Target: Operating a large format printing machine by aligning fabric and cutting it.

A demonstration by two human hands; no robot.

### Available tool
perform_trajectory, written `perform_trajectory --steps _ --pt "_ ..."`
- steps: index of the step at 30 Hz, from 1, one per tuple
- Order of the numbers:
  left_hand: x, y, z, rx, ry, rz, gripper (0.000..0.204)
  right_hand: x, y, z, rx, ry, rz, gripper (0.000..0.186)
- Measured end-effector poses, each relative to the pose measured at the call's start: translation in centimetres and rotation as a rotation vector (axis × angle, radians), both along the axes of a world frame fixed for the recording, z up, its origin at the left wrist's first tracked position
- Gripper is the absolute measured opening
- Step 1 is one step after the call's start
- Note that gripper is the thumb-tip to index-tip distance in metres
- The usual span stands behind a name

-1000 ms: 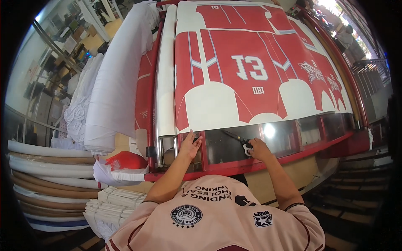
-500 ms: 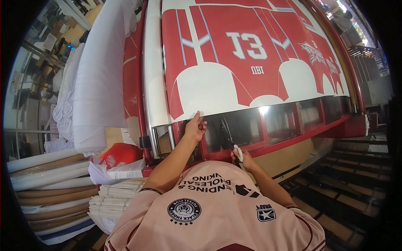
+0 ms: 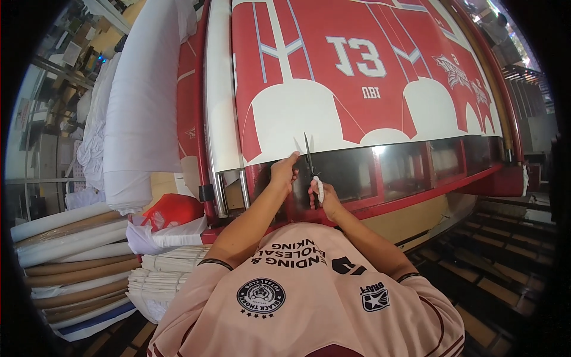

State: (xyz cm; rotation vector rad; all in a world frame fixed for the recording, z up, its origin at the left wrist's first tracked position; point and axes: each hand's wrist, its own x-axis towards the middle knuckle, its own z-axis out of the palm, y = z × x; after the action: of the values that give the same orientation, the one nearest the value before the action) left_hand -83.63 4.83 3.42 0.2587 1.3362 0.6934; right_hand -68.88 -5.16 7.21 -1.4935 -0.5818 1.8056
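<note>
A wide printed sheet, red with white curved areas and jersey shapes, hangs over the front of a red-framed machine. My left hand pinches its lower white edge between thumb and fingers. In my right hand is a pair of dark scissors with white wrapping on the handle. Their tips point away from me, over the sheet's edge just right of my left fingertips. Whether both blades lie on the same side of the sheet is hard to tell.
Dark glossy panels in a red frame sit below the sheet. At left stand a large white roll and a red plastic bag. Stacked rolls and folded white bundles lie lower left. Dark slats cover the lower right.
My right hand has lifted the scissors forward and left, bringing the blades up to the sheet's edge. My left hand has shifted slightly right and forward along that edge.
</note>
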Motion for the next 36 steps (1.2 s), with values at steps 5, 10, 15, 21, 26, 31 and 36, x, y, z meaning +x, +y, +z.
perform_trajectory --steps 5,10,15,21,26,31,36 --pt "0.0 -0.2 -0.2 0.037 -0.031 0.020 0.037 -0.7 0.3 0.1 -0.014 -0.104 -0.025 0.038" --pt "-0.2 -0.2 -0.3 0.003 -0.033 0.020 0.035 -1.1 2.6 0.7 0.009 -0.196 -0.024 0.035" --pt "-0.3 0.0 -0.1 -0.013 -0.046 0.021 0.035 -1.1 7.0 1.0 0.034 -0.215 -0.014 0.042" --pt "-0.6 0.0 0.1 0.000 -0.037 0.009 0.036 -1.1 12.6 1.4 0.060 -0.251 0.003 0.045" --pt "-0.7 0.1 0.0 0.000 -0.069 0.031 0.035 -1.1 16.7 1.7 0.067 -0.242 -0.005 0.046" --pt "-0.7 0.0 0.0 -0.005 -0.095 0.044 0.034 -1.1 20.1 1.5 0.116 -0.250 -0.002 0.048" --pt "-0.8 0.1 0.2 -0.003 -0.108 0.061 0.036 -0.8 23.4 1.4 0.127 -0.211 -0.007 0.044"
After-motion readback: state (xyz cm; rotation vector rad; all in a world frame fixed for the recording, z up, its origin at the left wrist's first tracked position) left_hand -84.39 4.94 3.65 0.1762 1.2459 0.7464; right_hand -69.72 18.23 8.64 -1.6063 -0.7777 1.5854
